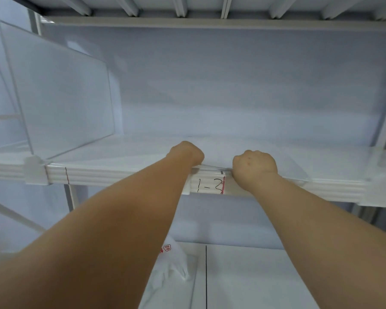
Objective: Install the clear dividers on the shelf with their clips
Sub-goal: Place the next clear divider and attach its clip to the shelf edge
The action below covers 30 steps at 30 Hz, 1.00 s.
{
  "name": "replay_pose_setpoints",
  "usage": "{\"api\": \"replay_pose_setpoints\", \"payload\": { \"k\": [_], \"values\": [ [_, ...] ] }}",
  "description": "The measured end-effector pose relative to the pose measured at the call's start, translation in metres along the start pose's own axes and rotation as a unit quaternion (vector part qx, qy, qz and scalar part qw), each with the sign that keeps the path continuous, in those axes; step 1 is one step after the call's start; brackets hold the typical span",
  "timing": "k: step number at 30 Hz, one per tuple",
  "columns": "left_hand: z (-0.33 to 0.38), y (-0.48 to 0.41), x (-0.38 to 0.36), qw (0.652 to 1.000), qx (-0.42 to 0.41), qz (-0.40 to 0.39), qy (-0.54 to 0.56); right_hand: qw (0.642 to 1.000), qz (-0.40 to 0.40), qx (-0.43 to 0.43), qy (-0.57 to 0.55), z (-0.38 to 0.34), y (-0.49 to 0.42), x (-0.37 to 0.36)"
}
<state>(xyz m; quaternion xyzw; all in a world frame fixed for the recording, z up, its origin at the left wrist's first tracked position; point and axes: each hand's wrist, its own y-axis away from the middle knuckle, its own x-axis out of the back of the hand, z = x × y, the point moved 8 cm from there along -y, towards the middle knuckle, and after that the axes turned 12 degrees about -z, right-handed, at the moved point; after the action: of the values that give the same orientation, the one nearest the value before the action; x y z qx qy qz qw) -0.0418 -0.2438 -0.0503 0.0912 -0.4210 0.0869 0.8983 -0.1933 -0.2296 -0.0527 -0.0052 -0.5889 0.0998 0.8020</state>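
left hand (186,153) and right hand (255,166), both clenched, press a thin clear plastic strip (211,167) onto the white metal shelf (112,175) front edge.

my one head view sits close below the shelf (120,175) front edge, facing forward and slightly up into its bay; no second view overlaps.

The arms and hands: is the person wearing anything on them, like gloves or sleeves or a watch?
No. Both forearms are bare as far as the picture shows, with no sleeves in sight. The left hand and the right hand have no gloves, and no watch or bracelet shows at either wrist. The fingers are hidden, so I cannot tell about rings.
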Motion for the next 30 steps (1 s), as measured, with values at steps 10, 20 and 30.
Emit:
{"api": "replay_pose_setpoints", "payload": {
  "k": [10, 20, 30],
  "values": [
    [0.034, -0.012, -0.046, 0.998, -0.062, -0.014, 0.006, 0.999, -0.005, -0.017, -0.04, 0.045, 0.012, -0.017],
    [0.031, -0.007, -0.067, 0.996, -0.061, -0.042, -0.051, 0.993, 0.091, 0.019, -0.079, 0.052, 0.023, -0.023],
    [0.024, 0.009, -0.07, 0.988, -0.1, -0.072, -0.093, 0.986, 0.034, 0.13, 0.096, 0.028, 0.035, -0.024]
  ]
}}
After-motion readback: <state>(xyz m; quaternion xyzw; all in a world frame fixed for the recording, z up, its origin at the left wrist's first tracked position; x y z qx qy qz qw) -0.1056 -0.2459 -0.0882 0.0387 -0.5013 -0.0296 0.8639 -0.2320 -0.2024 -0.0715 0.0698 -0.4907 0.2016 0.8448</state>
